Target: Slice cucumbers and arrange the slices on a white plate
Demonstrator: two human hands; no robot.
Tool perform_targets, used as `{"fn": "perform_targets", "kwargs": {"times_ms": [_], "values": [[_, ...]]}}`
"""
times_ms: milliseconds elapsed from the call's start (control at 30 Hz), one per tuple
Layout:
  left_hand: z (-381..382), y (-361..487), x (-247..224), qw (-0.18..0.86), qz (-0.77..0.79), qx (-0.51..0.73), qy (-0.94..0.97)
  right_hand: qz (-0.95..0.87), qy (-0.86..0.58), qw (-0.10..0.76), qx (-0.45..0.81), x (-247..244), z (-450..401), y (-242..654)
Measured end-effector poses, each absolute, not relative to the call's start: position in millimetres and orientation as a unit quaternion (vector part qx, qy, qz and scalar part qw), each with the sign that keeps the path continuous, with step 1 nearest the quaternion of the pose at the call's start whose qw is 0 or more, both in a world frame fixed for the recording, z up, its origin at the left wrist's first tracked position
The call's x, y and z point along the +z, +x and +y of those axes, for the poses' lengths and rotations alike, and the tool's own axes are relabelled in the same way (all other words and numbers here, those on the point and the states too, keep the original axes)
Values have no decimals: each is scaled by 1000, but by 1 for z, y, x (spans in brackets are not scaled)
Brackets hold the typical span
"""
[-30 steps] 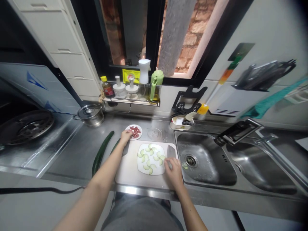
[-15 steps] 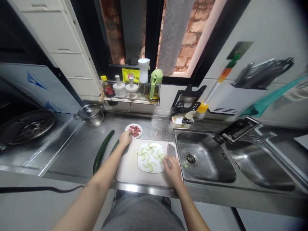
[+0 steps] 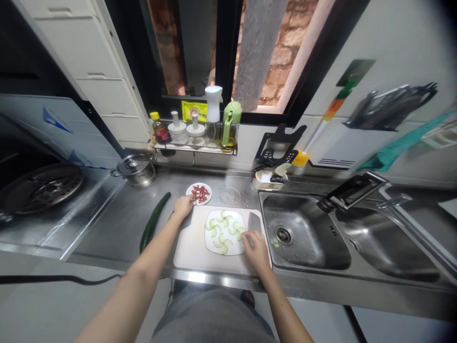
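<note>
My left hand [image 3: 183, 206] is at the near left edge of a small round white plate [image 3: 210, 194] holding red chopped bits [image 3: 200, 193]. Its fingers are pinched together, and whatever lies between them is too small to make out. A squarish white plate [image 3: 235, 246] sits on a pale cutting board [image 3: 191, 259], with thin pale-green cucumber slices [image 3: 215, 231] arranged in curved pinwheels. My right hand [image 3: 257, 247] is at that plate's right edge, fingers curled, thumb and forefinger close together near a slice; any held item is hidden. Beyond it, a knife blade [image 3: 254, 221] lies on the board.
A whole cucumber [image 3: 155, 221] lies left of the board. A lidded steel pot [image 3: 135, 170] stands farther back. To the right is a double sink [image 3: 307, 228] with a faucet [image 3: 360, 190] over it. A clear round dish [image 3: 229, 196] and a utensil holder [image 3: 269, 183] stand behind.
My left hand has shifted very slightly beside the small plate, its fingers still pinched. My right hand stays at the squarish plate's edge. The view has moved a little.
</note>
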State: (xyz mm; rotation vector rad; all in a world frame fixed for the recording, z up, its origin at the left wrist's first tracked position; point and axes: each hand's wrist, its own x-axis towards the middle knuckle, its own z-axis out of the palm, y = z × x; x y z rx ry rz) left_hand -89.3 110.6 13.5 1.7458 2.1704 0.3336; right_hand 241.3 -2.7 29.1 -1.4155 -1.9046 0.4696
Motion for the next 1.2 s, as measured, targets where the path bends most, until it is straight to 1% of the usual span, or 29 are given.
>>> {"fn": "perform_targets", "kwargs": {"times_ms": [100,167,300,400,600,700,933,1200], "values": [[110,-87,13,200,783,221,546,-731,-552,351,193,29,-2,240],[111,-79,14,249,767,297,512,-731,-551,351,198,30,0,237],[110,-54,22,366,669,425,487,-745,-529,360,187,39,10,228],[106,-35,32,422,607,473,479,-752,-514,370,182,55,21,218],[86,-7,51,468,541,494,495,-765,-485,387,174,89,44,200],[76,4,61,473,526,483,516,-782,-472,374,163,99,55,195],[63,19,77,461,513,455,563,-824,-434,317,181,104,70,197],[59,24,79,495,482,442,572,-836,-428,283,195,106,67,204]]}}
